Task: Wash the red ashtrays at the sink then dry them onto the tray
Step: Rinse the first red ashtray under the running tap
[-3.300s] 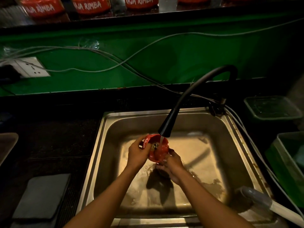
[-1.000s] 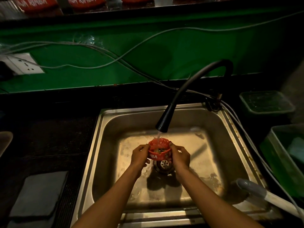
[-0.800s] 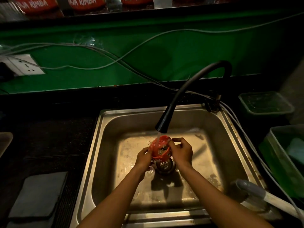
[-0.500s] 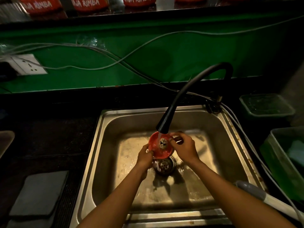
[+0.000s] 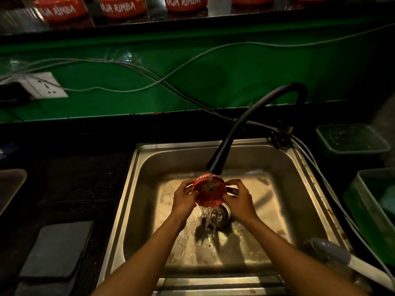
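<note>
A red ashtray (image 5: 210,192) with white lettering is held over the steel sink (image 5: 295,174), tilted with its hollow toward me. Water runs from the black faucet (image 5: 220,157) into it and spills off its lower edge onto the drain (image 5: 220,215). My left hand (image 5: 183,199) grips its left rim and my right hand (image 5: 240,199) grips its right rim. Several more red ashtrays (image 5: 121,6) stand in a row on the shelf at the top. A tray corner (image 5: 10,186) shows at the far left.
A grey cloth (image 5: 56,248) lies on the dark counter at the lower left. Green tubs (image 5: 372,206) stand to the right of the sink. A grey-handled tool (image 5: 342,257) lies at the sink's right front corner. Cables (image 5: 149,73) and a socket (image 5: 43,85) run along the green wall.
The ashtray has been turned under the stream, from side up to hollow facing me. My right hand has come down from its top rim to its right side.
</note>
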